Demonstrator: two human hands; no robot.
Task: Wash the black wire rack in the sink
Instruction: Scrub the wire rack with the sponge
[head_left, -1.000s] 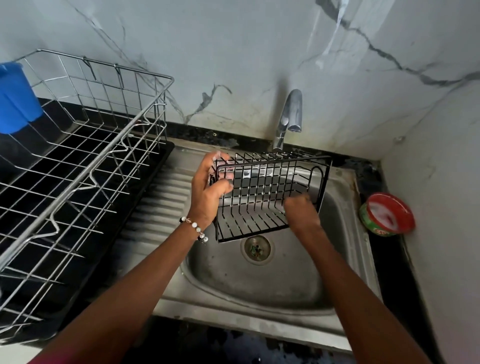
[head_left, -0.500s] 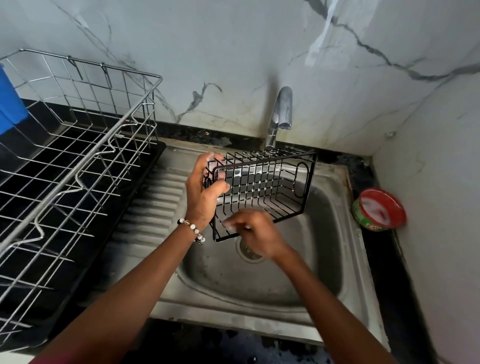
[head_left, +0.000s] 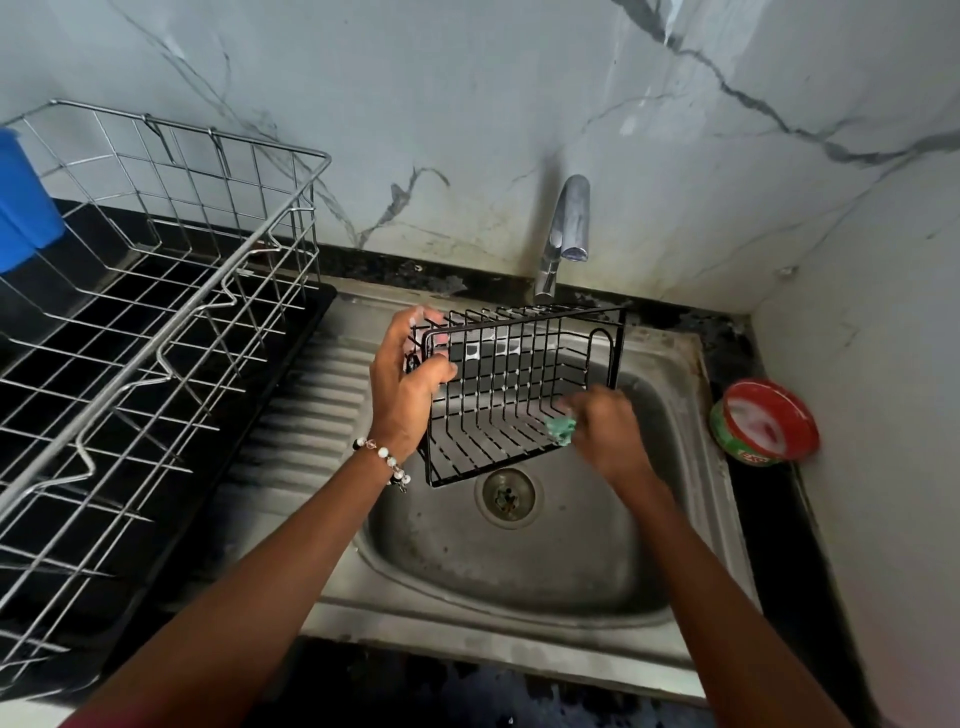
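Two hands at work: both are on the black wire rack (head_left: 511, 387), held up over the sink (head_left: 519, 582).
Rack position: off the basin floor, above the drain (head_left: 508, 496), tipped so its open side faces the person; its far edge sits just below the tap (head_left: 566, 228).
Left hand (head_left: 408, 382): grips the rack's left end, thumb hooked over the near wires, fingers curled round the far side with suds on the fingertips.
Left wrist: wears a beaded bracelet (head_left: 384, 460).
Right hand (head_left: 605, 434): at the rack's near right corner, fingers curled round a small green scrubber (head_left: 561, 430) pressed against the wires; the hand is blurred, so the finer finger positions can't be made out.
Sink details: stainless steel, with a ribbed draining surface (head_left: 306, 410) on its left.
Tap: chrome, spout bent down toward the basin, no stream visible.
Right of sink: a round red-rimmed green tub (head_left: 763, 421) with white soap inside, lying tilted on the dark counter against the right wall, well apart from the rack.
Left of sink: a large silver wire dish drainer (head_left: 156, 322) stands on a black tray (head_left: 218, 467), just beside the draining surface.
Far left edge: a blue container (head_left: 23, 202), partly cut off by the frame.
Behind it all: a white marbled wall (head_left: 467, 104) with grey veins, grimy near the tap's base.
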